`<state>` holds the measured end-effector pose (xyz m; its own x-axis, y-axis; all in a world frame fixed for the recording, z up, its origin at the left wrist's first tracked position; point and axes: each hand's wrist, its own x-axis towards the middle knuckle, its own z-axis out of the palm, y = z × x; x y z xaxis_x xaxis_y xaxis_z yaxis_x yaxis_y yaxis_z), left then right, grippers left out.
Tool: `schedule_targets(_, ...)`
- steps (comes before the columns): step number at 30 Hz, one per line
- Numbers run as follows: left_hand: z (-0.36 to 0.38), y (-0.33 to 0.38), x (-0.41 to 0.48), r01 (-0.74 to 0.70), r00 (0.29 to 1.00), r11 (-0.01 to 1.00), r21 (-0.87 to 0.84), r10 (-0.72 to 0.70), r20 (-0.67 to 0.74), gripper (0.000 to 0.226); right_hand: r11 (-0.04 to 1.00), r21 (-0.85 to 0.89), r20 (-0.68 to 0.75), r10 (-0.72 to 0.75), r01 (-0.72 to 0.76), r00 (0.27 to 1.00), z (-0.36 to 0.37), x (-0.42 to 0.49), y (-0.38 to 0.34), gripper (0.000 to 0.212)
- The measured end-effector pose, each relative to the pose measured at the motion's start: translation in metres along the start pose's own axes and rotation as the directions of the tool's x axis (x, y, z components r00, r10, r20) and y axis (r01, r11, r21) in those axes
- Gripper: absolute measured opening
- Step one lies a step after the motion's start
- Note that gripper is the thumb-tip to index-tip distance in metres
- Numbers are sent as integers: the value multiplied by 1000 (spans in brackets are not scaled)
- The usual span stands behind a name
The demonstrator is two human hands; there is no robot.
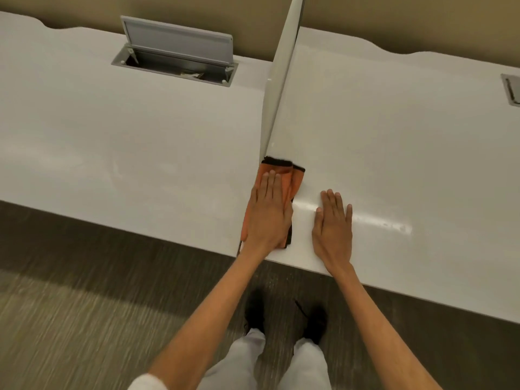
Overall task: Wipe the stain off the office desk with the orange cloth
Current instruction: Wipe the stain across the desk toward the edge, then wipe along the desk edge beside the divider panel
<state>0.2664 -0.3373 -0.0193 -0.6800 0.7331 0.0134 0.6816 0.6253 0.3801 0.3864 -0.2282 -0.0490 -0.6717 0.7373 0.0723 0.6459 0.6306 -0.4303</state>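
Note:
An orange cloth point(292, 178) with dark edging lies folded on the white office desk point(140, 153), near its front edge and right below the end of an upright divider panel. My left hand point(268, 215) presses flat on the cloth with straight fingers. My right hand point(333, 229) lies flat on the bare desk just to the right of the cloth, fingers straight, holding nothing. A pale glossy streak point(385, 222) runs along the desk to the right of my right hand. I cannot make out a distinct stain.
A white divider panel point(277, 88) stands upright between two desk sections. A grey cable box point(174, 60) with its lid raised sits at the back left. Another grey hatch point(512, 88) is at the far right. Carpet floor point(84, 305) and my shoes lie below the desk edge.

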Motion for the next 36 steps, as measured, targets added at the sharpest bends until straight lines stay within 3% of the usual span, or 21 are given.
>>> schedule_targets(3,1,-1,-36,72,997,997,-19,-73,-16,65,1000,0,4,4,-4,1000,-1,0,0,48)
schedule_targets(7,-8,-2,-10,118,991,992,-37,-116,64,85,1000,-16,11,-11,11,1000,0,1,1,49)
schedule_targets(15,-9,6,-12,299,954,954,-11,-300,-13,61,999,-41,7,-26,26,1000,-1,1,1,51)
schedule_targets(22,-9,-24,-55,305,944,914,-267,-327,-44,62,998,-58,59,4,0,998,-7,4,-6,55)
schedule_targets(27,-27,-73,-67,344,905,796,-499,-422,-49,61,994,1,3,-111,111,994,-8,7,-50,55)
schedule_targets(30,-35,-93,-57,402,851,700,-591,-524,-42,51,980,36,77,-196,193,978,8,3,-76,55)
schedule_targets(33,-42,-107,-46,388,843,637,-667,-537,-23,42,981,44,162,-193,188,968,29,-3,-91,54)
schedule_targets(36,-44,-120,-41,358,857,419,-835,-501,116,26,981,38,151,-192,189,970,42,-9,-94,55)
